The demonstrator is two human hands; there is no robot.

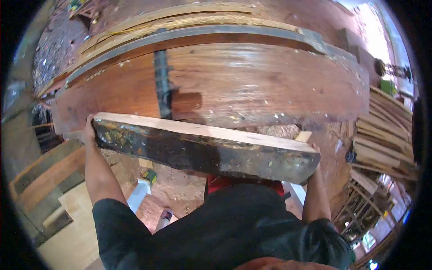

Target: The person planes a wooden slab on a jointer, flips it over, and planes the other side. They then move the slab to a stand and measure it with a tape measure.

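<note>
A thick wooden plank with a dark, rough, stained face and a pale cut edge spans the space in front of my body. My left hand is closed around its left end, fingers partly hidden behind it. At the opposite end my right hand grips the plank, mostly hidden by the wood. The right end sits lower in the view than the left. Just beyond it lies a long reddish-brown workbench top, crossed by a dark strap-like band.
Wood chips dot the bench. Long boards lie along its far side. Stacked wood strips stand at the right. At the lower left are pale boards. A can-like container and white legs show below the plank.
</note>
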